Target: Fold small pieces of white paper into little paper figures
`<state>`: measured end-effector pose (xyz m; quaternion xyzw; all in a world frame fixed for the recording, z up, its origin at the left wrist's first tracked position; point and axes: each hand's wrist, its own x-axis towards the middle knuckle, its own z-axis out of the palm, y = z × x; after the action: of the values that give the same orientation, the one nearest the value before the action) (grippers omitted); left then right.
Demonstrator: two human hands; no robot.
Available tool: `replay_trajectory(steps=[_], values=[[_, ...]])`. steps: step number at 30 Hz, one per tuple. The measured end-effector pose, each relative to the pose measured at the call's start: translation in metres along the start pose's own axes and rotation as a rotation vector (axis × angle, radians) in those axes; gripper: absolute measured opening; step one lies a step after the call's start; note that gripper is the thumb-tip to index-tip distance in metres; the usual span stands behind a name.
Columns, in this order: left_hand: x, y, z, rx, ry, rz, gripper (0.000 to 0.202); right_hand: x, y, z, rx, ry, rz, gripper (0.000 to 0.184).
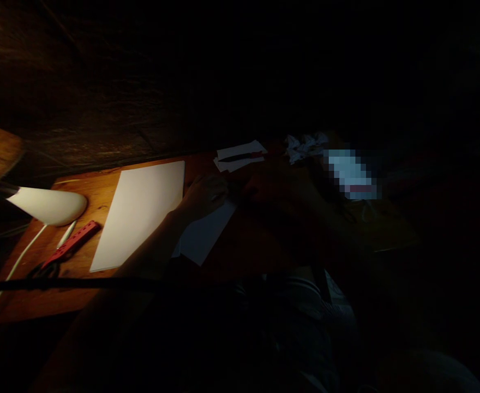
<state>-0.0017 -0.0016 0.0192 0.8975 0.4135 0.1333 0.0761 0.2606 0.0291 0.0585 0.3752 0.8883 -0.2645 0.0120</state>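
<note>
My left hand (207,192) has its fingers curled at the far end of a narrow white piece of paper (209,232) on the wooden table. Another paper edge shows under that piece at its near left. In deep shadow just to the right, my right hand (260,188) is close to the paper's far end; its fingers are too dark to make out. Left of my left forearm lies a stack of large white sheets (142,213). Beyond my hands, a dark-bladed tool with a red end (240,158) rests on some smaller paper pieces (240,148).
A white lamp (49,206) lights the table's left side. Near it lie a white pen (65,236), a red strip with holes (74,241) and dark scissor-like handles (46,269). Crumpled paper (305,146) and a blurred bright screen (350,172) sit at the far right.
</note>
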Motion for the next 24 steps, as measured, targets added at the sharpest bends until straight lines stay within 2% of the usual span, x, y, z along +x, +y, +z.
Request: replay_trajectory(steps=[6,15,24], values=[[0.000,-0.001,0.002,0.020,-0.005,-0.015,0.023,-0.002,0.004,0.000,0.090,-0.041,-0.011,0.046],[-0.001,-0.001,0.000,0.026,0.007,0.021,0.023,-0.006,0.008,-0.001,0.091,-0.058,-0.054,0.048],[-0.001,0.000,0.001,0.029,0.003,0.003,0.025,-0.003,0.013,0.002,0.055,0.001,-0.060,0.047]])
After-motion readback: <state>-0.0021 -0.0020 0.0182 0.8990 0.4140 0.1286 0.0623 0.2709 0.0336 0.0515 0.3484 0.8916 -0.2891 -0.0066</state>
